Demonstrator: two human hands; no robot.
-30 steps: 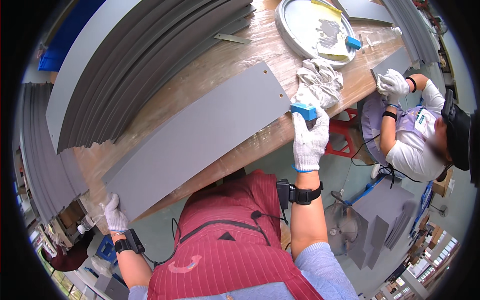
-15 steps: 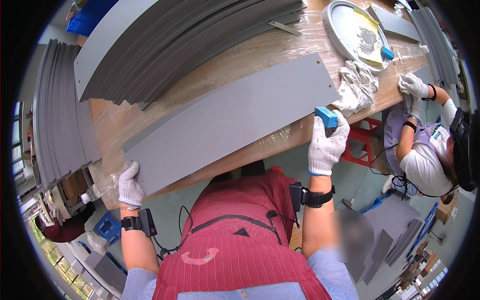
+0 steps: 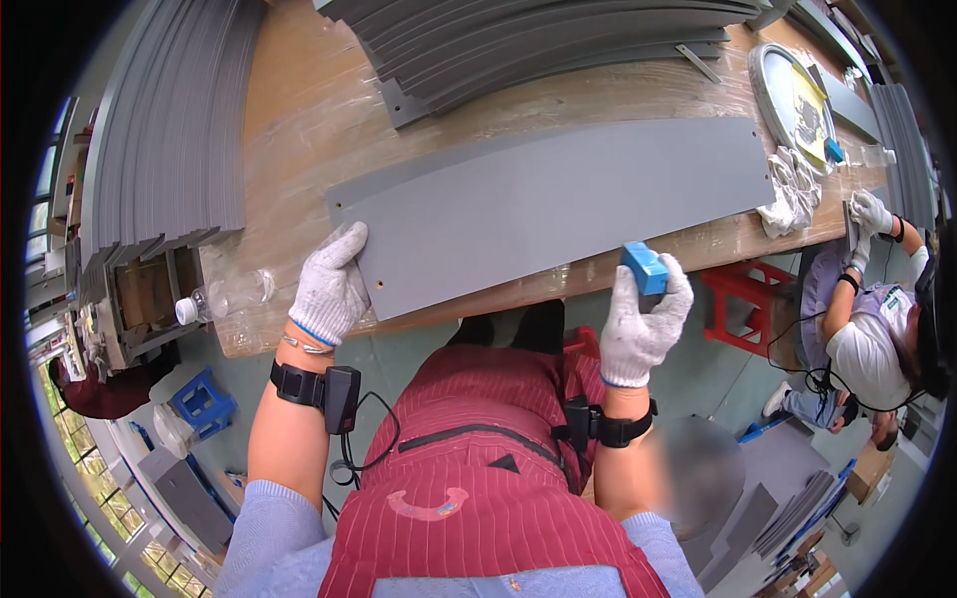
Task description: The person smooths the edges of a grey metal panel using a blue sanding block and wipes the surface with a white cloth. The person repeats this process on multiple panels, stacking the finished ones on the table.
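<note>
A long flat grey panel (image 3: 558,194) with small holes at its corners lies on the film-covered table in front of me. My left hand (image 3: 332,284), in a white knitted glove, grips the panel's left end with the thumb at its edge. In my gloved right hand (image 3: 643,324), a small blue block (image 3: 646,267) is pinched between thumb and fingers. That hand is by the panel's near long edge, toward the right; whether the block touches the panel I cannot tell.
Stacked grey panels stand at the far side (image 3: 538,40) and left (image 3: 184,130). A plastic bottle (image 3: 234,294) lies at the table's near left corner. Right are a white rag (image 3: 795,194), a round lid (image 3: 773,85) and a co-worker (image 3: 867,329). A red stool (image 3: 743,304) stands below.
The view has shifted, so the table's things appear farther right. My right hand with the blue block has moved left along the panel's near edge. My left hand stays at the panel's left end.
</note>
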